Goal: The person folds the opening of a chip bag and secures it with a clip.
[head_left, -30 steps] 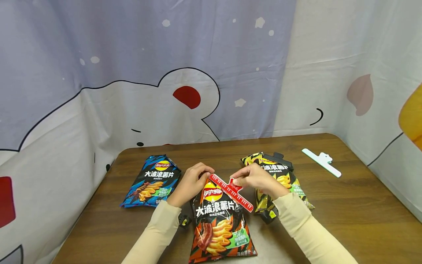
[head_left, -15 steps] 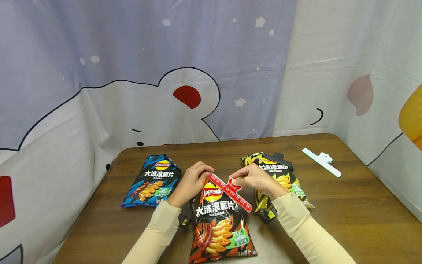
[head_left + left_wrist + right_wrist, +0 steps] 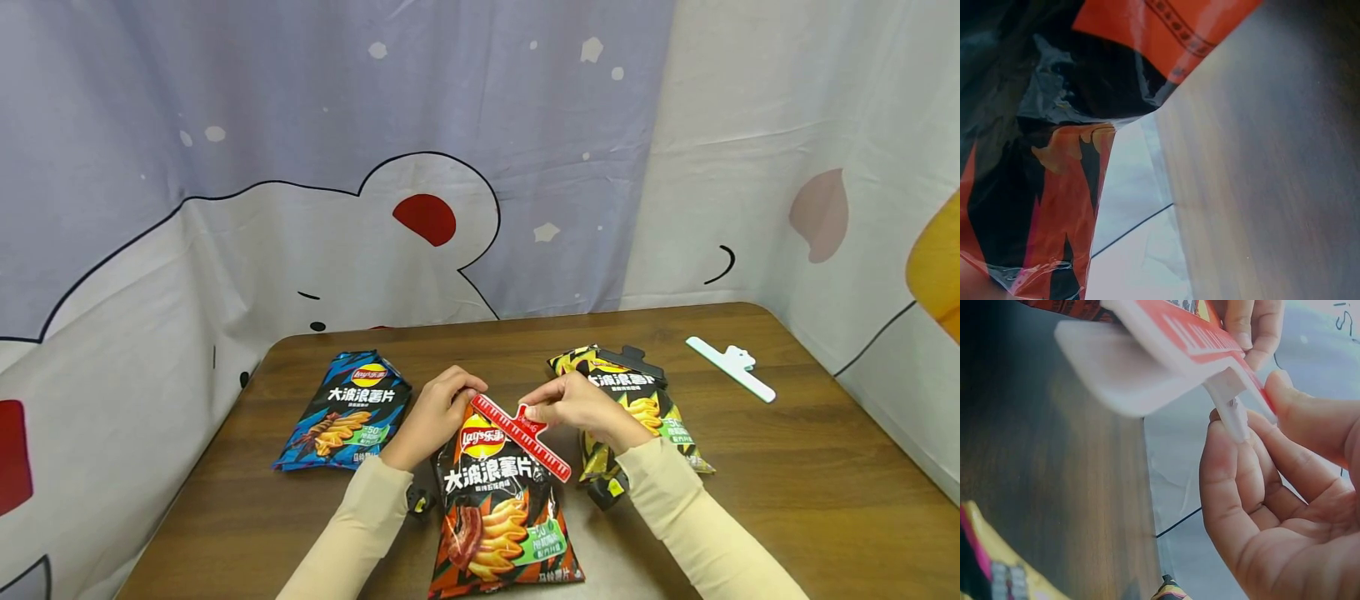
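Note:
My left hand (image 3: 431,421) pinches the top left corner of a black and red chip bag (image 3: 491,533), which stands tilted towards me. Between thumb and fingers, my right hand (image 3: 581,408) squeezes the handle of a red and white bag clip (image 3: 521,437). The clip slants across the bag's upper right edge. Seen from the right wrist, the clip (image 3: 1185,347) has its two long bars spread apart, with fingers of the left hand (image 3: 1250,328) close behind. The left wrist view is mostly filled by the bag's back (image 3: 1066,81).
A blue chip bag (image 3: 348,412) lies on the wooden table (image 3: 810,467) to the left. Behind my right hand lies a yellow chip bag (image 3: 645,408), with a black clip (image 3: 630,361) across its top. Further right is a white clip (image 3: 731,368). Curtains (image 3: 300,250) enclose the table.
The red clip and my right hand have shifted slightly left, towards the left hand. The left hand keeps its pinch on the bag's corner; the other bags and clips stay put.

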